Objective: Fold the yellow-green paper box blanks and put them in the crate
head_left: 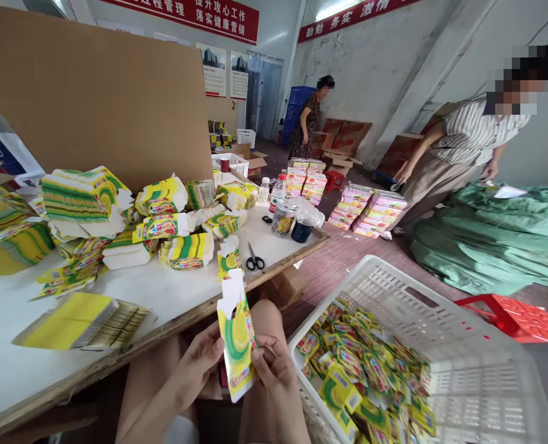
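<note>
A yellow and green printed carton [237, 345], long and narrow with a white flap at its top, is held upright above my lap. My left hand [200, 357] grips its left edge between thumb and fingers. On the opposite edge, my right hand [274, 367] pinches it low down. Just beyond the carton, another flat carton [229, 259] lies at the table's edge, partly covered. To my right, a white plastic basket [482, 364] holds many small yellow and green cartons [361, 382].
Stacks of flat cartons [84, 197] cover the white table [163, 299]. Scissors [254, 258], a glass jar [283, 219] and a dark mug [302, 231] stand near its edge. Two people are beyond, near pink box stacks [369, 209] and green sacks [496, 240]. A red basket [519, 314] lies right.
</note>
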The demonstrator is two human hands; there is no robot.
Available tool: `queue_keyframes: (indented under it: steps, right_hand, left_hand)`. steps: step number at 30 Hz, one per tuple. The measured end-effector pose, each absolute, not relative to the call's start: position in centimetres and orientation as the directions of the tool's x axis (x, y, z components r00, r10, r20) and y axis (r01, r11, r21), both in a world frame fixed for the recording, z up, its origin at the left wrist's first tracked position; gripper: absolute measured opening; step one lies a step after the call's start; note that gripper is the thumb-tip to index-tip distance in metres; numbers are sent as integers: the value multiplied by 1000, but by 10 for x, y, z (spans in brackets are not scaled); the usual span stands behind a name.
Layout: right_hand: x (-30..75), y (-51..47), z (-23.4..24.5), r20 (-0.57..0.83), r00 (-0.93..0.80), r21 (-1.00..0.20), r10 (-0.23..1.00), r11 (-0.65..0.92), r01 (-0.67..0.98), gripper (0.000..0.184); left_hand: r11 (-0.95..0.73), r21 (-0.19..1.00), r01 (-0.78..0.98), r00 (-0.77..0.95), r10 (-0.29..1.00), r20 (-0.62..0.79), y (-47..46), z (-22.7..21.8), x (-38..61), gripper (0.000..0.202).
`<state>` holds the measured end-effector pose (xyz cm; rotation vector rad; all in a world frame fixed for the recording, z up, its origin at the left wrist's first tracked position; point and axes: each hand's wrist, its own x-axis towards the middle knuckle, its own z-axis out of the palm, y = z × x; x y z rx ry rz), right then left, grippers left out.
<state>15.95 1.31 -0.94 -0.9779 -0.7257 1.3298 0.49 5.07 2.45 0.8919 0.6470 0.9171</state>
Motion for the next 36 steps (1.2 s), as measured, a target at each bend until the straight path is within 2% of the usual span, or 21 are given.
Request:
queue_keyframes:
  steps: [3, 6, 10, 16, 20, 23, 29, 32, 36]
  right_hand:
    - [155, 7, -20, -140, 92, -879, 986, -81, -470, 35]
    - [154, 3, -19, -107, 115, -905, 988, -49, -422, 35]
    - [154, 0, -8, -65, 147, -961, 987, -22, -275, 36]
    - [149, -3, -3, -94, 215, -981, 972, -54, -185, 40]
    - [151, -5, 2, -39, 277, -997, 960, -18, -76, 39]
    - [158, -4, 9, 23, 238, -999, 971, 14, 40, 33]
    - [176, 2, 18, 128, 72, -990, 989, 131, -43, 41]
    - [185, 4, 19, 97, -22, -995, 995, 96, -30, 33]
    - [190, 6, 23, 91, -66, -995, 994, 93, 38, 24]
  left_hand:
    - [379, 793, -476, 548, 833, -69, 50, 27, 8, 51]
    - [388, 783, -486, 541, 837, -79, 47, 29, 12, 51]
    - [391, 804, -447, 450, 875, -176, 45, 29, 16, 45]
    - [361, 841, -402, 300, 920, -252, 42, 20, 20, 42]
    - [226, 933, -280, 185, 966, -179, 41, 14, 19, 51]
    - [127, 970, -206, 117, 988, -104, 38, 13, 14, 62]
    - [214, 966, -145, 379, 914, -146, 27, 25, -3, 57]
    - [274, 948, -160, 467, 868, -172, 25, 28, -8, 49]
    - [269, 943, -193, 528, 839, -131, 26, 29, -6, 40]
